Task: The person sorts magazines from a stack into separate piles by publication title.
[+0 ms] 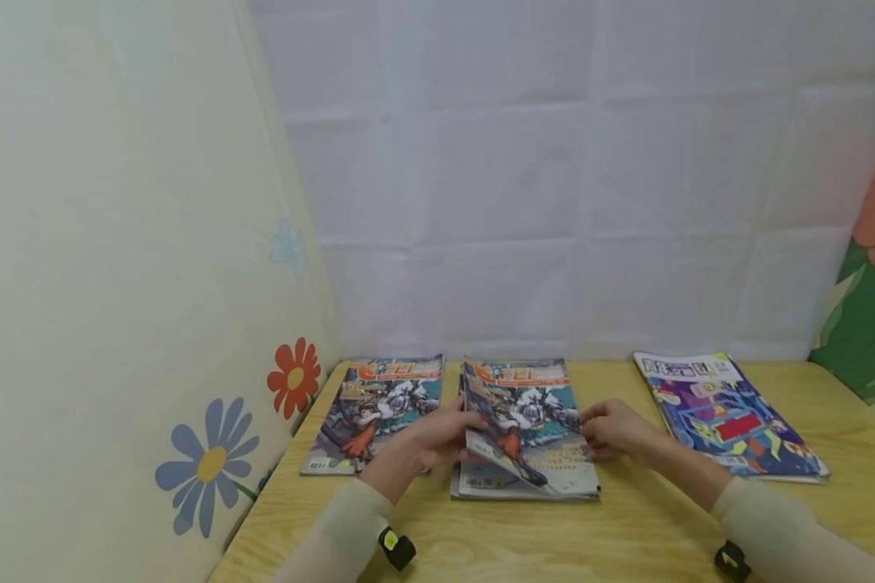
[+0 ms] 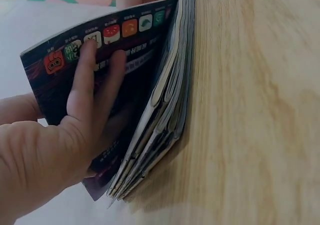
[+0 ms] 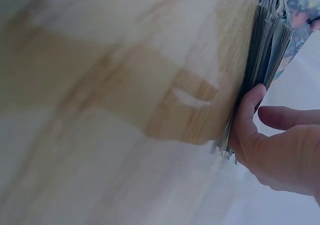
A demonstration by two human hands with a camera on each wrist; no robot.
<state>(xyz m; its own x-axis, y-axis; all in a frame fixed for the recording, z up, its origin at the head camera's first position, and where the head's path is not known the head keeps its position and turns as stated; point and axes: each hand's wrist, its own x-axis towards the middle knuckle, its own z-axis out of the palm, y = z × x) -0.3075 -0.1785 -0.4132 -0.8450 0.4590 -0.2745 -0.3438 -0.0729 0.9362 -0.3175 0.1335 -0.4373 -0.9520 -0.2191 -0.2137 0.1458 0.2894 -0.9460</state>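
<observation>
In the head view, a stack of magazines (image 1: 554, 486) lies at the middle of the wooden table. My left hand (image 1: 445, 433) pinches the left side of its top magazine (image 1: 532, 405), bending that side up from the stack. The left wrist view shows two fingers spread over the magazine's dark back cover (image 2: 55, 85), which carries small coloured icons; the thumb side is partly hidden behind it. My right hand (image 1: 620, 429) touches the stack's right edge. Seen from the right wrist, its fingers (image 3: 247, 112) lie against the layered page edges (image 3: 265, 50).
Another magazine with matching cover art (image 1: 379, 405) lies to the left, partly behind my left forearm. A purple and blue magazine pile (image 1: 729, 413) lies at the right. Behind the table (image 1: 525, 542) hangs a white cloth (image 1: 510, 178); a flowered wall panel (image 1: 153, 283) borders the left.
</observation>
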